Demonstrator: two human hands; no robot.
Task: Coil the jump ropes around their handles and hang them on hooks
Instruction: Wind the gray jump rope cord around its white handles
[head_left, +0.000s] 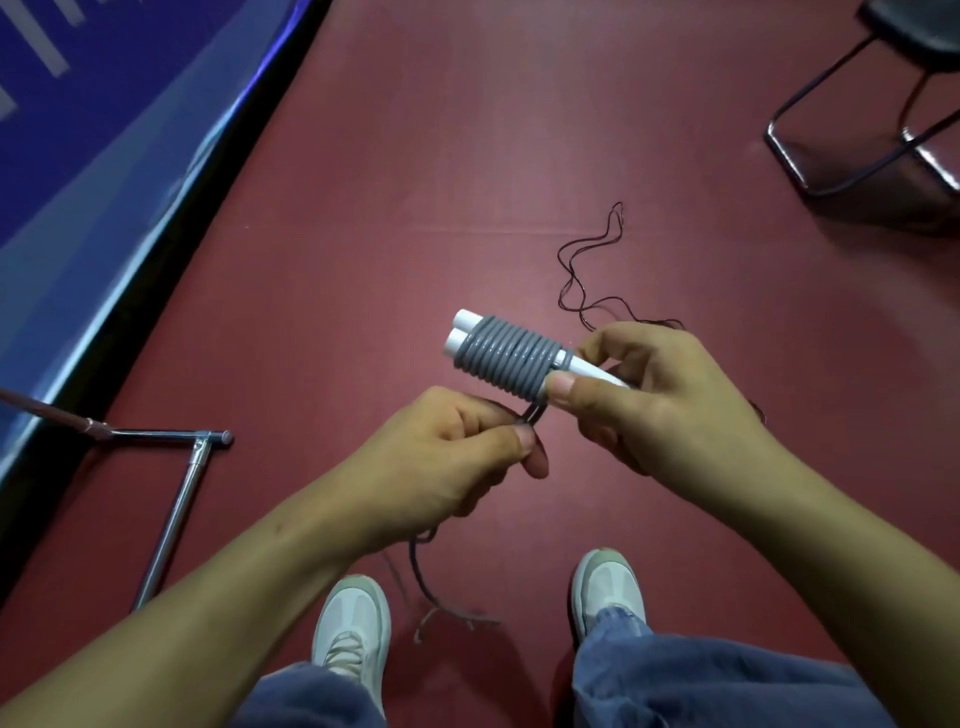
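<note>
right hand (660, 395): grips white handles (457, 342) beside grey coil (506, 361)
left hand (457, 457): pinches rope tail (533, 413) under coil
floor (415, 182): open between blue mat (104, 130) edge and chair (857, 140)

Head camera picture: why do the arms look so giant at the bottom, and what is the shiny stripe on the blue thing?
Head view: the wide-angle lens stretches the forearms near the bottom edge; head view: the stripe is light glaring off the glossy blue panel; head view: the grey coil looks sharp, while the dangling rope end is blurred.
</note>
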